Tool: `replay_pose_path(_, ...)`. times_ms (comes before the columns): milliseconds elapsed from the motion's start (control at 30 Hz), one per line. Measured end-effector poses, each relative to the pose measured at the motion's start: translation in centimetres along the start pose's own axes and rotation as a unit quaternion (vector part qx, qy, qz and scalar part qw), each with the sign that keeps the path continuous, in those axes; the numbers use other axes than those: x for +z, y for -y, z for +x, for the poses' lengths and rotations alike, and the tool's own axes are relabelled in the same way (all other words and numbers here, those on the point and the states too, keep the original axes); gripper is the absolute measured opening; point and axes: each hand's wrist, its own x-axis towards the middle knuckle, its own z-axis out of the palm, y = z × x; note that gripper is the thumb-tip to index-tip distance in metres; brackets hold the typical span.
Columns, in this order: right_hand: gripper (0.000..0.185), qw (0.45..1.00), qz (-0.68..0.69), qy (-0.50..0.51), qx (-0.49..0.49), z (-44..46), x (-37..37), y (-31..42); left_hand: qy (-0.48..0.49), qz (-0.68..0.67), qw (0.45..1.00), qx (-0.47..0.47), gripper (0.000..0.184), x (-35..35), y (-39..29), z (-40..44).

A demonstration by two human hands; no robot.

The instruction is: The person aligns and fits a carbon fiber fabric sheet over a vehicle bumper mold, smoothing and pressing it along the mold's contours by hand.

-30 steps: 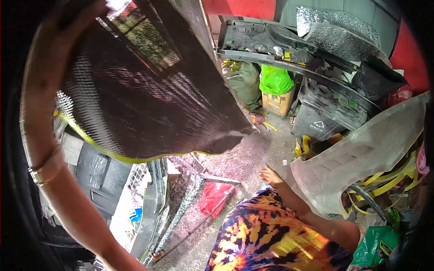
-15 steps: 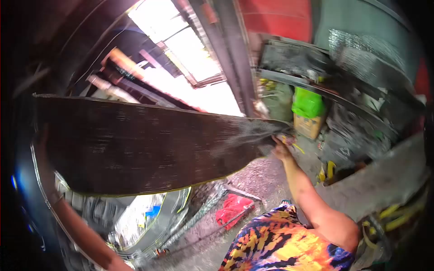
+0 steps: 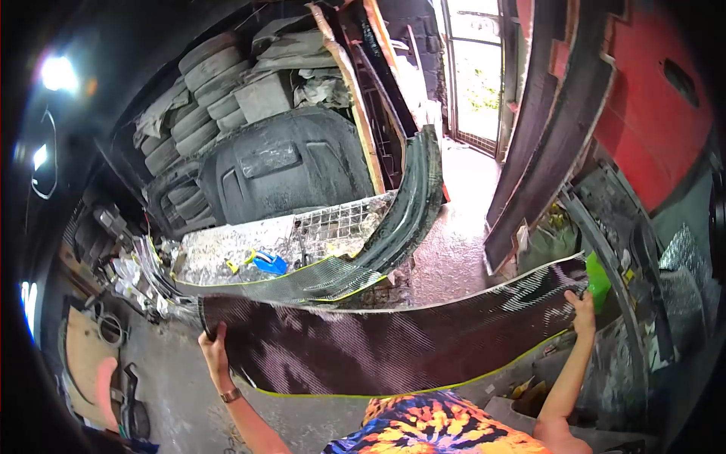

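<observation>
A long, dark carbon-fibre panel with a woven sheen and a thin yellow lower edge spans the space in front of my body. Its left end is gripped by my left hand, thumb on the near face and a band on the wrist. At the other end, my right hand is closed on the panel near its right edge. The fingers behind the panel are hidden on both sides. Just beyond it, a similar carbon-fibre strip with a yellow edge lies along the worktable.
A cluttered worktable holds a blue tool. Behind it stand a black car bonnet and stacked grey rolls. Long dark panels lean near a bright doorway. A green bag is at right.
My view has swung left and levelled, bringing the worktable and bonnet into sight. The panel now lies lower and closer to my body, still held at both ends.
</observation>
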Motion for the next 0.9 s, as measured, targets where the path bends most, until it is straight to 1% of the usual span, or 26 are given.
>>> replay_pose_path(33, 0.031, 0.997, -0.058, -0.006, -0.046, 0.1, 1.4, 4.0, -0.014, -0.029, 0.999, -0.03, 0.027, -0.3, 1.9, -1.1)
replay_pose_path(67, 0.032, 0.989, -0.115, -0.012, -0.091, 0.7, 2.4, 6.4, -0.028, -0.056, 0.996, -0.062, 0.027, -0.5, 3.5, -2.1)
replay_pose_path(100, 0.032, 0.978, -0.187, -0.015, -0.093, 2.5, 1.8, 7.6, -0.034, -0.057, 0.995, -0.072, 0.027, -0.7, 4.8, -2.7)
replay_pose_path(133, 0.035, 0.962, -0.257, -0.018, -0.095, 3.6, 2.7, 10.0, -0.055, -0.082, 0.99, -0.096, 0.026, -0.9, 6.1, -3.1)
replay_pose_path(167, 0.035, 0.97, -0.192, 0.01, -0.146, 4.6, 4.4, 12.1, -0.076, -0.107, 0.984, -0.119, 0.025, -0.9, 7.2, -3.4)
replay_pose_path(233, 0.033, 0.956, -0.19, 0.009, -0.225, 7.2, 7.2, 15.9, -0.097, -0.118, 0.98, -0.13, 0.023, 0.3, 8.4, -3.2)
replay_pose_path(267, 0.032, 0.957, -0.164, 0.017, -0.239, 6.7, 10.7, 19.7, -0.113, -0.128, 0.976, -0.133, 0.021, 1.1, 8.9, -3.0)
replay_pose_path(300, 0.03, 0.949, -0.16, 0.029, -0.27, 7.3, 13.1, 22.5, -0.095, -0.141, 0.976, -0.138, 0.019, 1.8, 9.8, -2.8)
replay_pose_path(367, 0.025, 0.943, -0.171, 0.115, -0.262, 9.9, 16.7, 28.0, -0.094, -0.18, 0.97, -0.136, 0.018, 4.5, 10.6, -2.0)
replay_pose_path(400, 0.016, 0.936, -0.143, 0.102, -0.304, 9.5, 20.7, 30.7, -0.095, -0.207, 0.964, -0.137, 0.018, 6.2, 10.6, -1.4)
replay_pose_path(433, 0.012, 0.926, -0.174, 0.16, -0.296, 10.1, 23.3, 33.9, -0.09, -0.223, 0.96, -0.141, 0.019, 7.9, 9.5, -1.0)
replay_pose_path(467, 0.015, 0.906, -0.244, 0.138, -0.317, 11.0, 25.1, 36.3, -0.074, -0.222, 0.962, -0.141, 0.02, 9.1, 10.9, -0.7)
replay_pose_path(500, 0.018, 0.878, -0.31, 0.156, -0.33, 11.6, 27.2, 38.7, -0.077, -0.231, 0.959, -0.143, 0.02, 10.5, 11.1, -0.3)
replay_pose_path(533, 0.019, 0.865, -0.336, 0.161, -0.335, 10.5, 30.0, 40.7, -0.079, -0.238, 0.957, -0.145, 0.02, 12.0, 10.6, -0.1)
replay_pose_path(567, 0.021, 0.863, -0.32, 0.166, -0.353, 11.9, 31.4, 41.7, -0.082, -0.26, 0.948, -0.165, 0.02, 13.4, 10.3, 0.0)
replay_pose_path(600, 0.024, 0.843, -0.383, 0.146, -0.349, 13.1, 32.0, 43.7, -0.071, -0.269, 0.946, -0.169, 0.02, 14.5, 10.6, 0.0)
replay_pose_path(633, 0.028, 0.846, -0.391, 0.128, -0.339, 13.1, 33.2, 45.0, -0.072, -0.286, 0.939, -0.178, 0.019, 15.4, 11.0, 0.1)
replay_pose_path(700, 0.03, 0.828, -0.422, 0.121, -0.348, 14.5, 34.8, 47.9, -0.088, -0.327, 0.922, -0.187, 0.016, 17.9, 10.6, 0.7)
replay_pose_path(800, 0.035, 0.808, -0.457, 0.115, -0.354, 16.2, 37.3, 51.1, -0.055, -0.342, 0.918, -0.193, 0.015, 20.6, 10.9, 1.0)
replay_pose_path(833, 0.037, 0.788, -0.483, 0.11, -0.365, 17.7, 37.7, 52.1, -0.065, -0.352, 0.91, -0.21, 0.015, 21.7, 10.3, 1.3)
replay_pose_path(867, 0.039, 0.785, -0.501, 0.117, -0.345, 19.1, 38.0, 53.2, -0.058, -0.356, 0.908, -0.212, 0.015, 22.6, 10.3, 1.3)
replay_pose_path(900, 0.039, 0.782, -0.509, 0.106, -0.345, 20.3, 38.6, 53.9, -0.051, -0.352, 0.91, -0.214, 0.015, 23.6, 10.5, 1.5)
